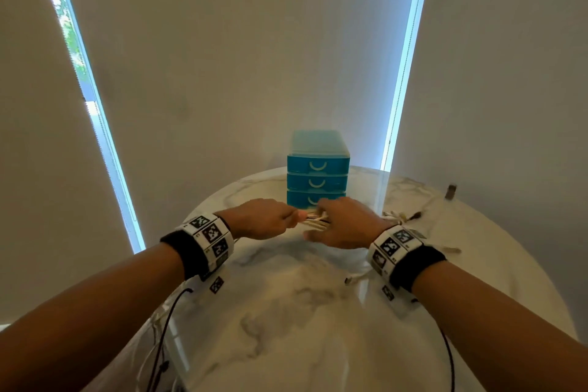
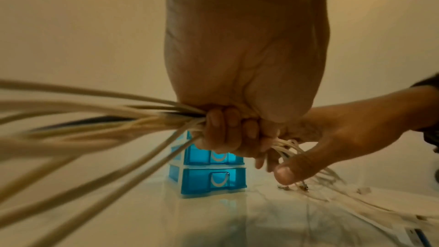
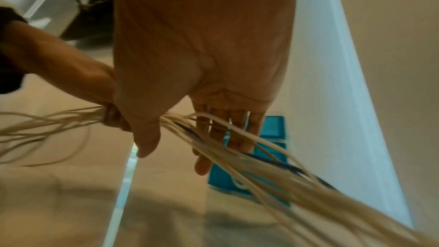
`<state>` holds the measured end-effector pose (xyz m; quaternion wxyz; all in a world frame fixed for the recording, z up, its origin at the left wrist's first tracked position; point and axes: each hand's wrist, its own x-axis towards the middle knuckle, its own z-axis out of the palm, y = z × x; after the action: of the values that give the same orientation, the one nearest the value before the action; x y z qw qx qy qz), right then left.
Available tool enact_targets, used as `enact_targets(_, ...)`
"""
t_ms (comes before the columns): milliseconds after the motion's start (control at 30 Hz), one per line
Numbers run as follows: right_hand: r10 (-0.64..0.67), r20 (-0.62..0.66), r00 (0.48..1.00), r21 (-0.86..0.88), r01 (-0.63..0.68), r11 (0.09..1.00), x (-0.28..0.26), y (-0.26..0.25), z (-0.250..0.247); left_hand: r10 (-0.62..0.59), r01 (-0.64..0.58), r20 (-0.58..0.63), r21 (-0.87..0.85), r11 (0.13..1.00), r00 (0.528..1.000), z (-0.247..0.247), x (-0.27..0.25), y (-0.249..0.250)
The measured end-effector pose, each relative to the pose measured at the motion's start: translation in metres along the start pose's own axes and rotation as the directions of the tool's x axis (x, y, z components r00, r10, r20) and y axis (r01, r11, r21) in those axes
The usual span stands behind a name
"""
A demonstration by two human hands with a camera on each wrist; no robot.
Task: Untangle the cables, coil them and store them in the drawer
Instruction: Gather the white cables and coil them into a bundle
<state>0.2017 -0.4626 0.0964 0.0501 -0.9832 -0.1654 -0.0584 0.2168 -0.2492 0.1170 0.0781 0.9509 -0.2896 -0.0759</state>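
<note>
My left hand point(image 1: 270, 218) makes a fist round a bundle of cables point(image 2: 95, 125), mostly white with one dark strand; its curled fingers point(image 2: 225, 131) show in the left wrist view. My right hand point(image 1: 337, 221) meets it from the right, fingers point(image 3: 225, 134) and thumb fairly straight, with the cables point(image 3: 261, 164) running across its palm side. Both hands hover just above the table in front of the blue three-drawer unit point(image 1: 318, 169), also visible as the drawer unit point(image 2: 206, 179). All the drawers I can see are closed.
The round marble table point(image 1: 286, 321) carries more loose white cables point(image 1: 401, 216) at the right, a cable end point(image 1: 350, 280) near my right wrist and a small dark object point(image 1: 451, 191) at the far right edge. A wall and blinds stand close behind the drawers.
</note>
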Motion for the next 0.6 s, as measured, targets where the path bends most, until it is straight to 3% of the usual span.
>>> enact_targets(133,-0.033,-0.001,0.999,0.176,0.033,0.984,0.005,-0.027,0.004,0.086,-0.079,-0.092,0.083,0.993,0.992,-0.004,0.0,0.001)
enact_targets(200,0.007,-0.147,0.989,0.088,0.006,0.996,0.007,-0.023,-0.002,0.104,-0.112,-0.094,-0.089,0.99,0.99,-0.009,-0.005,-0.001)
enact_targets(267,0.05,-0.248,0.967,-0.049,-0.065,0.997,0.008,-0.009,-0.011,0.061,-0.062,-0.016,-0.302,0.951,0.998,-0.017,-0.009,-0.007)
enact_targets(333,0.039,-0.296,0.954,-0.146,-0.085,0.986,0.006,0.007,-0.019,0.043,0.026,0.119,-0.528,0.849,0.992,-0.024,-0.015,-0.016)
enact_targets(400,-0.005,-0.351,0.936,-0.193,-0.067,0.979,0.004,0.019,-0.025,0.073,0.08,0.215,-0.627,0.775,0.974,-0.029,-0.018,-0.026)
enact_targets(467,-0.042,-0.384,0.922,-0.177,-0.029,0.984,0.002,0.026,-0.027,0.047,0.14,0.285,-0.602,0.786,0.957,-0.03,-0.019,-0.031)
enact_targets(500,-0.028,-0.375,0.927,-0.165,-0.037,0.986,0.003,0.027,-0.025,0.019,0.135,0.275,-0.527,0.839,0.961,-0.031,-0.019,-0.031)
enact_targets(600,0.084,-0.169,0.982,-0.103,-0.103,0.989,0.003,0.019,-0.021,0.002,0.008,0.067,-0.156,0.988,0.998,-0.031,-0.018,-0.028)
